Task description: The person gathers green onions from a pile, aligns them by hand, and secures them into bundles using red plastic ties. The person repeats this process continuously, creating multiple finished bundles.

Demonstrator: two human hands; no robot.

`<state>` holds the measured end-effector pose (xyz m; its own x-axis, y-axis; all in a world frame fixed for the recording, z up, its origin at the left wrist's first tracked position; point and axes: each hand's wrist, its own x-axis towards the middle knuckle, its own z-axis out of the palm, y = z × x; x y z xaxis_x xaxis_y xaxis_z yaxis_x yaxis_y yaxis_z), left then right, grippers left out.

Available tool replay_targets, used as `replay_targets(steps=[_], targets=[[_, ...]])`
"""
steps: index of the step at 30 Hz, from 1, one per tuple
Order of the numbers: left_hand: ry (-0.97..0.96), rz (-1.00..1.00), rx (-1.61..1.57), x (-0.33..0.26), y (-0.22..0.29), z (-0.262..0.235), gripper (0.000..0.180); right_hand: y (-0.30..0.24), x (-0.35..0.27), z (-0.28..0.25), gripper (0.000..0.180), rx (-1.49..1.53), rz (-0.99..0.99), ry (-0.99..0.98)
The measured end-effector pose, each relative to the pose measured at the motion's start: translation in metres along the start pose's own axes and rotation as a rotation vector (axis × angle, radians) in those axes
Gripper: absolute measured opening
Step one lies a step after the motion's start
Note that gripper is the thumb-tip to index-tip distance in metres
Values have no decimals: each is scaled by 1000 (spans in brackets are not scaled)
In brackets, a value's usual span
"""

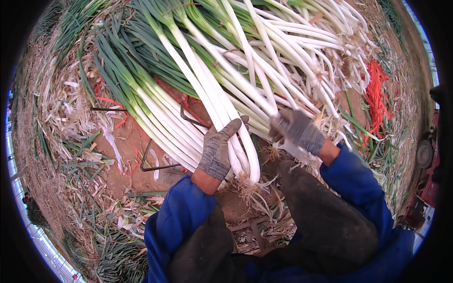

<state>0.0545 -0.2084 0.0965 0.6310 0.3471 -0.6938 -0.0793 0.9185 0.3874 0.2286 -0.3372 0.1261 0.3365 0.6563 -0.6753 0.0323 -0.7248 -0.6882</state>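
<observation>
Beneath the thumb of the left hand, a few leeks lie clasped, their white stems running up and away from the fingers and their roots just below them. Across from those fingers, the right hand is blurred, its fingers partly curled near the stems; I cannot tell whether they pinch anything, such as the pale scrap just below. Left of the clasping fingers rests a neat row; beyond both hands spreads the loose pile. The step in hand looks like stripping or sorting this handful, and the next move seems to call for a steady left grip, root ends kept together, while the right fingers work beside it
</observation>
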Motion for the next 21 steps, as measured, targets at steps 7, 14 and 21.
replay_targets(steps=[7,14,21], targets=[[97,17,82,-2,-12,3,32,1,0,33,50,-94,-122,-92],[53,0,152,-12,16,19,33,-25,-10,14,58,42,-84,-353],[-66,34,102,-4,28,27,31,-20,9,-3,59,-37,-266,-441]])
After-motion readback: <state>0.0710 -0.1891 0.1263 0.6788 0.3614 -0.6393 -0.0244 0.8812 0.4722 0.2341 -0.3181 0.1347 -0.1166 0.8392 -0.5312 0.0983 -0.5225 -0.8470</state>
